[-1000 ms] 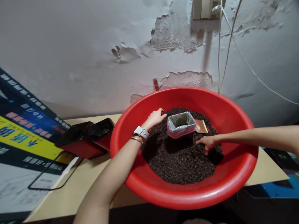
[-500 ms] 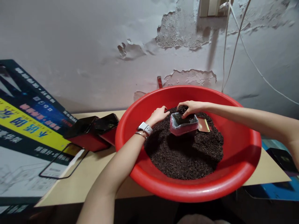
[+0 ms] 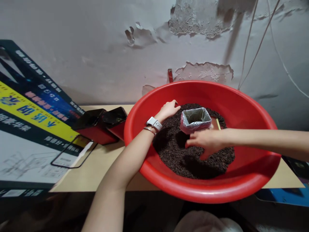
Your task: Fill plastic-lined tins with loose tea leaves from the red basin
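A large red basin (image 3: 210, 192) holds a heap of dark, dry, twisted leaves (image 3: 169, 154) that look like loose tea. Amid the leaves stands a small box with a clear plastic liner (image 3: 196, 121), its mouth facing up. My right hand (image 3: 209, 141) is just in front of the box, fingers spread downward over the leaves, with nothing visible in it. At the back left of the heap, my left hand (image 3: 169, 109) rests with fingers outstretched, apart from the box. A flat, gold-edged piece (image 3: 218, 123) lies right of the box, partly hidden.
Two dark red tins (image 3: 96, 127) stand on the pale tabletop (image 3: 101, 174) left of the basin. A large printed carton (image 3: 31, 129) leans beside them, near a thin black wire frame (image 3: 72, 166). Behind is a peeling wall with hanging cables (image 3: 260, 45).
My right hand has left the box's mouth, where it held a clump of leaves, and come down in front of the box, fingers spread. My left hand stays in about the same place.
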Motion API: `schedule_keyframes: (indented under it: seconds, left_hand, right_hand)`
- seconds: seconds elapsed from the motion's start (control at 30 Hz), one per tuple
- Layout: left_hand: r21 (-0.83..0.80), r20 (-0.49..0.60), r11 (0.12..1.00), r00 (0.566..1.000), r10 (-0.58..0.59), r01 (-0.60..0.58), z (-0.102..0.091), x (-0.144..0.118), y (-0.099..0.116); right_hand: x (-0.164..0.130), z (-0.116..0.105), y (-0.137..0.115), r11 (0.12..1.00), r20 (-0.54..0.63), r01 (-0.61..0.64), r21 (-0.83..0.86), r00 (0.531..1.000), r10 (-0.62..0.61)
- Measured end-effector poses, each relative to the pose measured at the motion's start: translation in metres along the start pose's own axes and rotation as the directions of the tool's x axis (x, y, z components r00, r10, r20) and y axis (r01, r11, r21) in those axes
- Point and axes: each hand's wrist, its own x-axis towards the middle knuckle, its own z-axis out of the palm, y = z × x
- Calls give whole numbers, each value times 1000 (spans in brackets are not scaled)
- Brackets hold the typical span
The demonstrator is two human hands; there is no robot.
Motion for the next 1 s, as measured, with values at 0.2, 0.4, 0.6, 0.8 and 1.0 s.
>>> schedule_keyframes:
  seconds: [0.2,0.4,0.6,0.8,1.0]
  left_hand:
    - [-16,2,1000,1000,1,-1,-3,-1,2]
    - [-19,-7,1000,1000,-5,5,-6,-2,4]
    - [-29,0,1000,1000,-13,13,-6,-3,6]
    - [-11,17,1000,1000,-21,21,-5,-4,5]
    - [-37,-9,999,1000,-11,11,-5,0,-1]
  right_hand:
    - [11,86,7,972,296,230,40,927,-232]
    - [76,96,2,938,214,344,46,913,-346]
    - [111,91,-5,942,254,336,15,909,-329]
    - [96,97,-2,951,84,309,-9,948,-307]
    - [78,80,-3,966,55,245,76,967,-250]
